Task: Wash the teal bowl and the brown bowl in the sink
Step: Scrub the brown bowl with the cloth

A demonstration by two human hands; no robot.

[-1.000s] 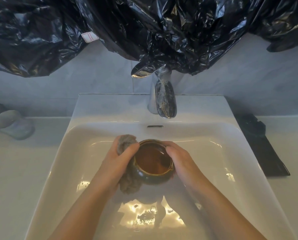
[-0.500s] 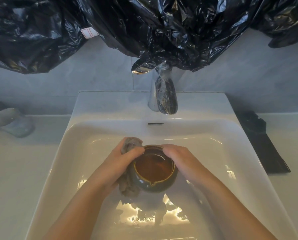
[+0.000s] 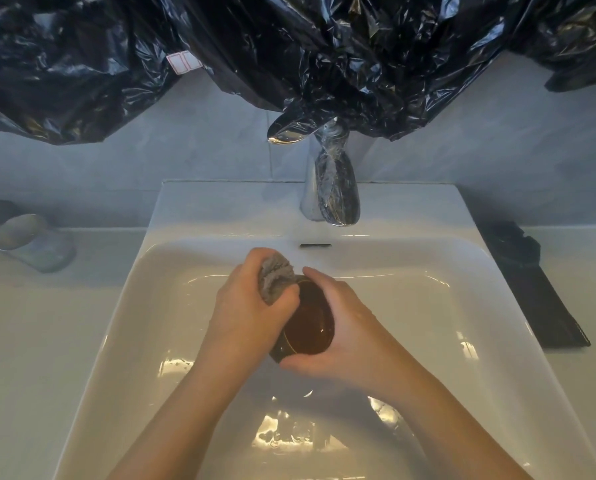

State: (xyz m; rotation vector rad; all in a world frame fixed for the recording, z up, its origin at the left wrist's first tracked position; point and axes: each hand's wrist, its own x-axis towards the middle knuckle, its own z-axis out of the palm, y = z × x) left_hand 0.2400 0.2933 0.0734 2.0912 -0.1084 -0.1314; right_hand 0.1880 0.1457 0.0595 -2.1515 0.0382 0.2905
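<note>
Sheeting [image 3: 289,46]: crinkled black plastic hangs across the top of the view over the grey wall. Its lower edge drapes round the head of the tap.
Desk [image 3: 30,341]: pale surface on both sides of the sink.
Sink [image 3: 140,306]: white rectangular basin set in the desk, with shallow water glinting at its near end and an overflow slot in the far wall.
Forearms [image 3: 185,410]: bare, they rise from the bottom edge and converge over the middle of the basin.
Black item [image 3: 531,289]: long, dark and flat, it lies on the desk just right of the sink. What it is cannot be told.
Tap [image 3: 338,192]: chrome, on the sink's far ledge, with its spout pointing toward the viewer, beyond the hands.
Pale object [image 3: 30,237]: blurred and bluish, on the desk at far left.
Right hand [image 3: 345,327]: wraps the bowl from the right, palm against its side, fingers curled over the far rim and thumb hooked under the near edge.
Left hand [image 3: 248,306]: clenched round the bunched cloth, knuckles up, pressing it to the bowl's left rim.
Brown bowl [image 3: 310,320]: sandwiched between the two hands over the middle of the sink, apparently held above the water. It is tipped so its mouth faces up and to the left. The visible opening is a narrow oval whose long axis runs from far to near.
Cloth [image 3: 275,278]: grey-brown, it bulges from the left fist at the bowl's far-left rim.
</note>
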